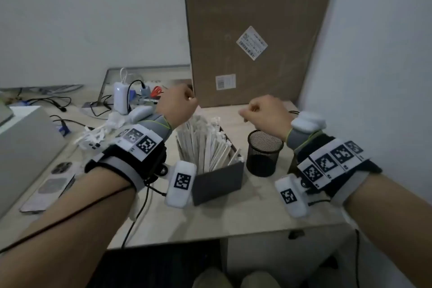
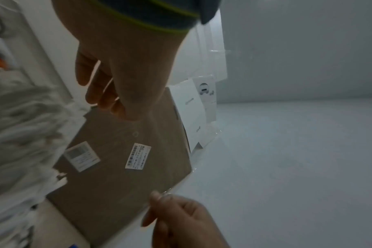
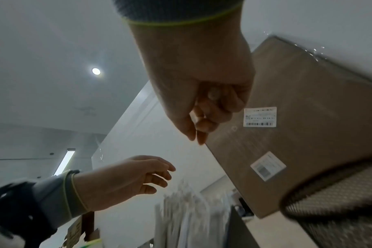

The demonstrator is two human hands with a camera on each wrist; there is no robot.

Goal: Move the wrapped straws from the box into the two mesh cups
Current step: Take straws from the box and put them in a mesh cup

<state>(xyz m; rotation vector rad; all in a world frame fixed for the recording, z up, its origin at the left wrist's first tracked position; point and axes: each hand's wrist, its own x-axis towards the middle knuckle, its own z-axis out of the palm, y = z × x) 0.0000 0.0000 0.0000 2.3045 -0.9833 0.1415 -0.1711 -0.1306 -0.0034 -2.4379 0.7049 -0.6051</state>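
Your left hand hovers above the box of wrapped straws, fingers loosely spread and holding nothing. Your right hand hangs clenched and holding nothing over the counter, behind the mesh cup.

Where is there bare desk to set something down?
Free: the desk strip in front of the straw box and mesh cup, to the near edge. Crowded: left of the box, with cables, phone and torn wrappers.

Both forearms wear black straps with white square-coded tags, grey yellow-edged cuffs, white tagged pods and thin black cables.
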